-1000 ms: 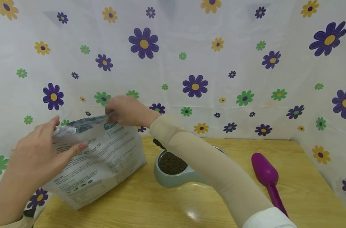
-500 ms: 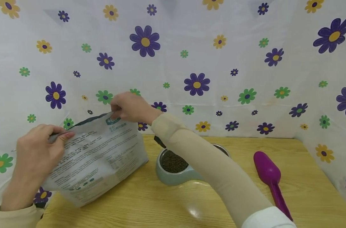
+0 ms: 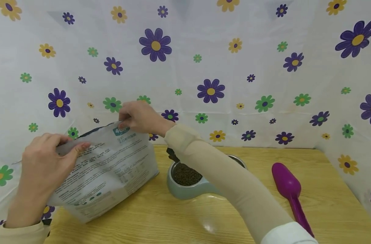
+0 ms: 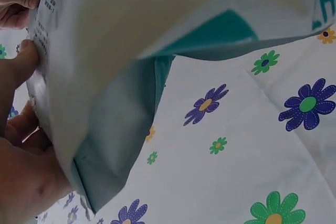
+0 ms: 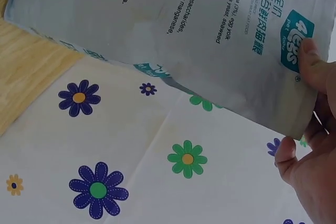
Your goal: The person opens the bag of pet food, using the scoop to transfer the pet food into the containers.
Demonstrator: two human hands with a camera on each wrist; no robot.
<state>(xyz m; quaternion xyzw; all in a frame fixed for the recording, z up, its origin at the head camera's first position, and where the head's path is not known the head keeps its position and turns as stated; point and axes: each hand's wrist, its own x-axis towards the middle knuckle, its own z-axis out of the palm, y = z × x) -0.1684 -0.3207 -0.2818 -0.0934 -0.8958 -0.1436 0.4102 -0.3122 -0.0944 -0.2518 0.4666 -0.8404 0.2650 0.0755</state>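
Note:
A white pet food bag (image 3: 103,169) with printed text and a teal logo stands tilted at the left of the table in the head view. My left hand (image 3: 46,161) pinches the left end of its top edge, thumb on the near face. At the right end of that edge, my right hand (image 3: 141,117) grips the corner near the logo. In the right wrist view the thumb (image 5: 314,66) of that hand presses on the bag beside the logo. From the left wrist view the bag's folded side (image 4: 118,124) shows, with fingers behind the edge. The bag's inside is hidden.
A pale blue double bowl (image 3: 185,193) with brown kibble (image 3: 185,174) stands right of the bag, partly covered by the right sleeve (image 3: 231,179). A purple scoop (image 3: 286,183) lies on the wooden table (image 3: 329,196) at the right. A flower-print sheet (image 3: 185,74) hangs behind.
My left hand, spread beside the bag's opening a second ago, has come to grip the top edge. The bag's mouth, which gaped before, is now drawn flat between both hands.

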